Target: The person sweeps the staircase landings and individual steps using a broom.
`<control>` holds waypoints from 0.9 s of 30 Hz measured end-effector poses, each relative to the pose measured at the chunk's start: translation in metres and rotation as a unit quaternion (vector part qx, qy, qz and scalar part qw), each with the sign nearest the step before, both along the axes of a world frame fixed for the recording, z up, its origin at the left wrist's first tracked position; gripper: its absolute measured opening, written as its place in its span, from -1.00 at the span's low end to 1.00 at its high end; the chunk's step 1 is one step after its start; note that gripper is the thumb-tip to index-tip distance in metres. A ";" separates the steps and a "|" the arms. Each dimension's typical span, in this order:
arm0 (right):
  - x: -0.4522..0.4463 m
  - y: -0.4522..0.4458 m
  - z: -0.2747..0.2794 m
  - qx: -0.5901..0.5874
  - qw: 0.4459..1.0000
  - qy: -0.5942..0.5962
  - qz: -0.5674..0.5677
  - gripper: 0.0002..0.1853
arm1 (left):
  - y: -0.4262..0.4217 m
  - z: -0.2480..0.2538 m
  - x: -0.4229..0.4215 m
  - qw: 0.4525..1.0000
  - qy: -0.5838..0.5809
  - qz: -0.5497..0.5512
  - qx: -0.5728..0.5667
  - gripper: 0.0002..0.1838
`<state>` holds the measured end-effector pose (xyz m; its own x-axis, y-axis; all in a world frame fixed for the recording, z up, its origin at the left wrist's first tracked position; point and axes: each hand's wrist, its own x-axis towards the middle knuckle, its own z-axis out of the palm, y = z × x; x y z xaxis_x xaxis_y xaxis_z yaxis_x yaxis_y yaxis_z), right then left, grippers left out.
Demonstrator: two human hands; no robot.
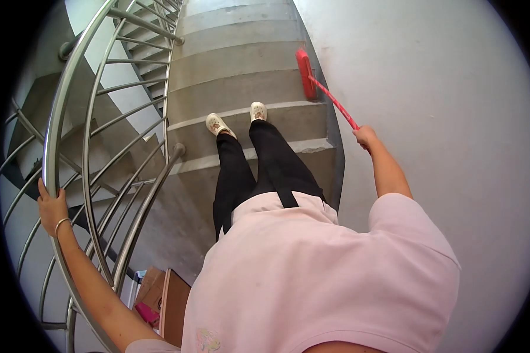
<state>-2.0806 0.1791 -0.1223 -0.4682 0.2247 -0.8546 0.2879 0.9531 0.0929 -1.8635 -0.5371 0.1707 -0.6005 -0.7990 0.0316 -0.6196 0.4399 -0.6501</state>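
My left hand [52, 209] is wrapped round the metal handrail [65, 94] at the left, a bracelet on its wrist. At the right, my right hand [365, 137] grips the handle of a red broom [335, 103]. The broom's red head [305, 74] rests at the right end of a concrete step [247, 88], close to the wall. My feet, in light clogs [258, 111], stand on the stairs to the left of the broom head.
A metal railing [91, 141] runs along the left side of the stairs. A plain wall [441, 117] borders them on the right. Below the railing are cardboard boxes [152, 288] and a pink item [148, 314]. Another flight shows at the upper left.
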 end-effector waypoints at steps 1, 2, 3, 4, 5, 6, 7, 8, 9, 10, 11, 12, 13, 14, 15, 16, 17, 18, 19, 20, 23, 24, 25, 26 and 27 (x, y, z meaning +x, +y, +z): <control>0.003 0.002 -0.001 0.022 1.000 -0.005 0.013 -0.69 | -0.001 -0.001 0.001 1.000 -0.001 0.001 0.003 -0.39; 0.005 0.004 -0.002 0.044 0.999 -0.011 0.026 -0.69 | -0.003 -0.001 0.002 1.000 -0.002 0.003 0.006 -0.39; 0.004 0.001 -0.004 0.044 0.999 -0.011 0.028 -0.69 | -0.003 -0.001 0.002 1.000 -0.003 0.005 0.006 -0.39; 0.003 -0.003 -0.007 0.051 0.997 -0.001 0.060 -0.69 | -0.003 -0.002 0.003 1.000 0.003 0.002 0.007 -0.39; 0.002 -0.006 -0.011 0.058 0.994 0.008 0.092 -0.69 | -0.003 -0.002 0.003 1.000 0.006 -0.001 0.009 -0.40; -0.001 -0.008 -0.018 0.059 0.994 0.005 0.092 -0.69 | -0.004 -0.002 0.004 1.000 0.003 0.000 0.011 -0.40; -0.007 -0.010 -0.029 0.060 0.993 0.025 0.103 -0.69 | -0.005 -0.002 0.005 1.000 0.001 0.004 0.012 -0.40; -0.015 -0.012 -0.040 0.060 0.991 0.045 0.114 -0.69 | -0.006 -0.002 0.004 1.000 0.000 0.008 0.013 -0.40; -0.023 -0.015 -0.048 0.064 0.988 0.074 0.119 -0.69 | -0.005 -0.002 0.003 1.000 -0.002 0.007 0.013 -0.40; -0.029 -0.020 -0.052 0.068 0.985 0.103 0.123 -0.69 | -0.003 -0.001 0.002 1.000 -0.003 0.006 0.011 -0.40; -0.037 -0.024 -0.055 0.068 0.985 0.102 0.122 -0.69 | -0.002 0.000 0.001 1.000 -0.004 0.006 0.009 -0.41; -0.045 -0.029 -0.056 0.067 0.987 0.106 0.097 -0.68 | -0.002 0.000 0.001 1.000 -0.005 0.004 0.009 -0.41; -0.048 -0.033 -0.055 0.067 0.989 0.111 0.071 -0.68 | -0.002 0.000 0.001 1.000 -0.006 0.004 0.008 -0.41; -0.047 -0.036 -0.053 0.067 0.989 0.111 0.070 -0.68 | -0.001 0.000 0.001 1.000 -0.006 0.004 0.007 -0.41; -0.047 -0.036 -0.051 0.062 0.989 0.124 0.057 -0.68 | -0.002 0.000 0.001 1.000 -0.005 0.001 0.006 -0.41; -0.048 -0.038 -0.048 0.056 0.988 0.139 0.045 -0.69 | -0.005 -0.001 0.002 1.000 0.000 0.000 0.010 -0.40; -0.047 -0.039 -0.044 0.055 0.987 0.143 0.044 -0.69 | -0.006 -0.002 0.003 1.000 0.005 -0.001 0.013 -0.40; -0.042 -0.042 -0.032 0.038 0.990 0.133 0.025 -0.70 | -0.006 -0.002 0.003 1.000 0.009 -0.002 0.012 -0.40; -0.037 -0.043 -0.021 0.020 0.992 0.124 0.007 -0.71 | -0.007 -0.002 0.004 1.000 0.002 -0.004 0.008 -0.40; -0.028 -0.040 -0.017 0.019 0.992 0.128 0.007 -0.71 | -0.007 -0.002 0.004 1.000 -0.005 -0.005 0.005 -0.40; -0.001 -0.029 -0.007 0.001 0.992 0.129 0.001 -0.71 | -0.009 -0.003 0.006 1.000 0.008 -0.012 0.011 -0.40; 0.005 -0.027 -0.001 -0.005 0.996 0.091 -0.021 -0.71 | -0.007 -0.003 0.005 1.000 0.011 -0.010 0.011 -0.40; 0.009 -0.028 0.003 -0.011 0.998 0.054 -0.042 -0.70 | -0.006 -0.002 0.003 1.000 0.004 0.000 0.010 -0.40; 0.011 -0.028 0.005 -0.014 0.998 0.056 -0.039 -0.70 | -0.003 -0.001 0.002 1.000 -0.004 0.010 0.009 -0.40; 0.013 -0.026 0.004 -0.007 0.999 0.039 -0.034 -0.70 | -0.002 0.000 0.000 1.000 -0.002 0.013 0.007 -0.40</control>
<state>-2.0677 0.1533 -0.1184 -0.5183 0.2468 -0.8188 0.3577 0.9322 0.0546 -1.8635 -0.5387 0.1703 -0.5792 -0.8150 0.0178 -0.6290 0.4330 -0.6457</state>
